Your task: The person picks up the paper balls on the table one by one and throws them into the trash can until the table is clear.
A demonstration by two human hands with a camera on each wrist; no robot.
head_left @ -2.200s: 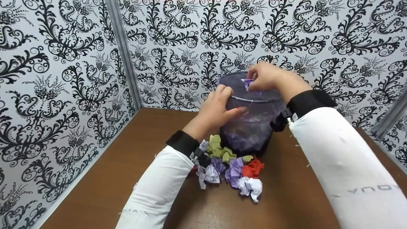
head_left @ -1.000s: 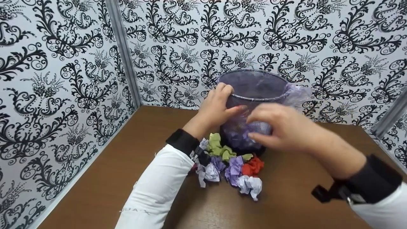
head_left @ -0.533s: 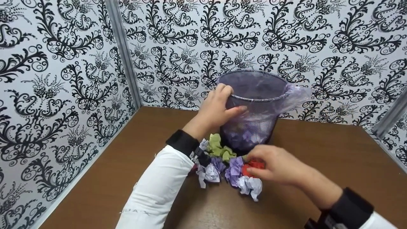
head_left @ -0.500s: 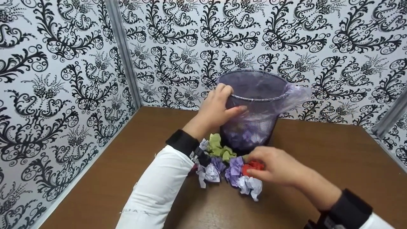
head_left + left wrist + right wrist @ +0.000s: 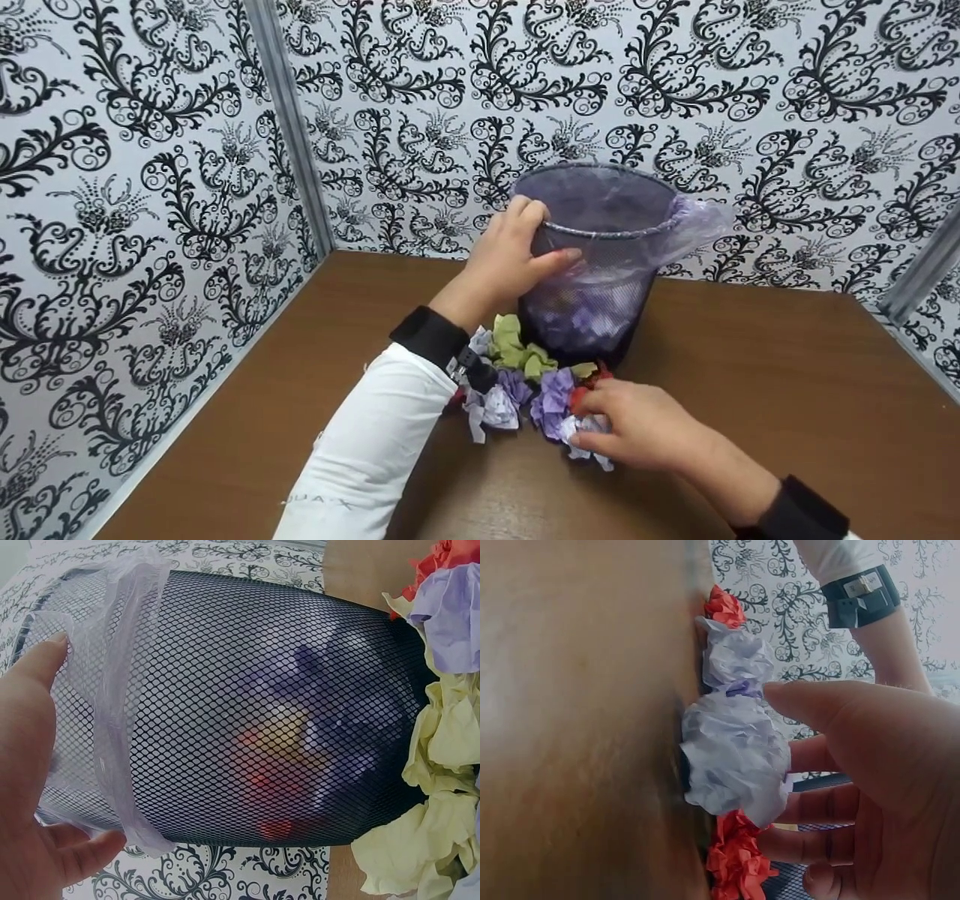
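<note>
white paper ball (image 5: 589, 439): on the worktop (image 5: 750, 375), near end of the scrap pile, just in front of the mesh bin (image 5: 600, 270). Looks light, soft, crushable, not slippery, so take it across its bulk with fingertips; no force needed.
right hand (image 5: 637, 431): your fingers curl over the white paper ball and your thumb comes in from the side; the wrist view shows the fingertips (image 5: 799, 754) touching it. Palm down, low over the worktop, forearm coming in from the near right.
left hand (image 5: 514, 255): you grip the bin rim on its left side, thumb (image 5: 559, 259) outside on the mesh, fingers over the lip and purple liner (image 5: 694, 225). Arm reaches over the pile.
pile: red ball (image 5: 585, 386), purple ball (image 5: 555, 394), green balls (image 5: 517, 349), touching each other.
bin: upright, some crumpled paper inside.
</note>
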